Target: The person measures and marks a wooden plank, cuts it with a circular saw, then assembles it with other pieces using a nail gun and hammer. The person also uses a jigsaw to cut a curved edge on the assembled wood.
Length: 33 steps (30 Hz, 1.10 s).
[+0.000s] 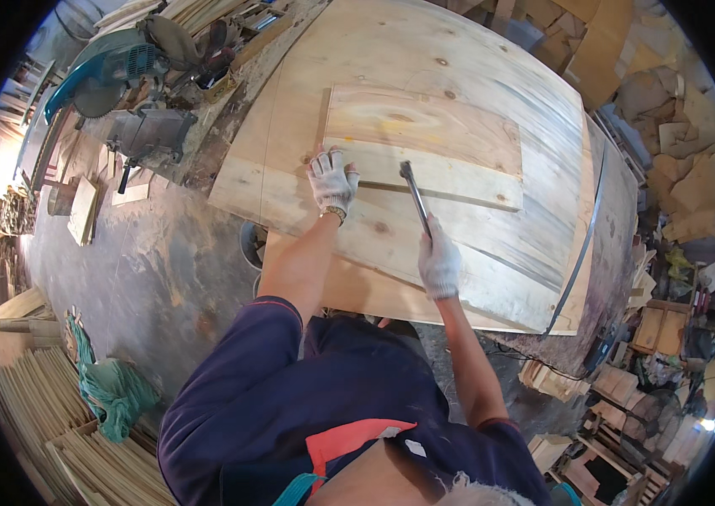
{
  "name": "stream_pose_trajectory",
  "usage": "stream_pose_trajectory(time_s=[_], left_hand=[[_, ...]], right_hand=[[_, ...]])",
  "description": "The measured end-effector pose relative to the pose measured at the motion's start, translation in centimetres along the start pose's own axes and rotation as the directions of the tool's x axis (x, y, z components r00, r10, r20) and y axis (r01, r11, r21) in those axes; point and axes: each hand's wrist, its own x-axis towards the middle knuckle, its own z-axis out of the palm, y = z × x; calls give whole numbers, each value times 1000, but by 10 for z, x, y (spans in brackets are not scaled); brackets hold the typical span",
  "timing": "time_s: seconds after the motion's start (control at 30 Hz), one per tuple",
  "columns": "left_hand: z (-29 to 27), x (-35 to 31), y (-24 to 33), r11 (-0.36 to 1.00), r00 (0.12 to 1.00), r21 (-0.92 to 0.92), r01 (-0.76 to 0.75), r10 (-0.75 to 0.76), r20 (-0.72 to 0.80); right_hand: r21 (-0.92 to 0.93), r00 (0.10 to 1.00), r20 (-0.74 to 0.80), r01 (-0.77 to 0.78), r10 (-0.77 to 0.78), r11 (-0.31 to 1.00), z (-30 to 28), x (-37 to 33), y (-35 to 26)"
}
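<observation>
A shallow wooden panel (433, 126), made of boards with a raised rim, lies on a large plywood sheet (492, 261). My left hand (332, 181), in a white glove with bare fingertips, grips the panel's near left corner, its fingers bent over the edge. Whether a small nail is between those fingertips is too small to tell. In my gloved right hand (439, 266) is a hammer (416, 196), held by its metal handle. The hammer's head points away from me, just over the panel's near edge and to the right of my left hand.
A blue-green mitre saw (113, 72) stands at the far left. A dark strap or cable (581, 249) hangs over the sheet's right side. Stacked wooden strips (33, 405) and a green cloth (117, 392) are at the lower left. Wood offcuts (686, 169) pile up at right.
</observation>
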Motion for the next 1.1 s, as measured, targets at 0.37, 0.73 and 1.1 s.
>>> stream_pose_trajectory(time_s=[0.37,0.73,1.1], left_hand=[[-6,0,3,998,997,-43,44,-41,69],[-5,2,3,996,991,-45,71,-66,113],[-1,-1,2,999,998,-20,31,-30,51]], right_hand=[[-406,975,204,-2,93,914,65,161,-13],[-361,990,86,-73,112,930,87,148,16],[-190,985,-51,-169,162,967,94,145,19]])
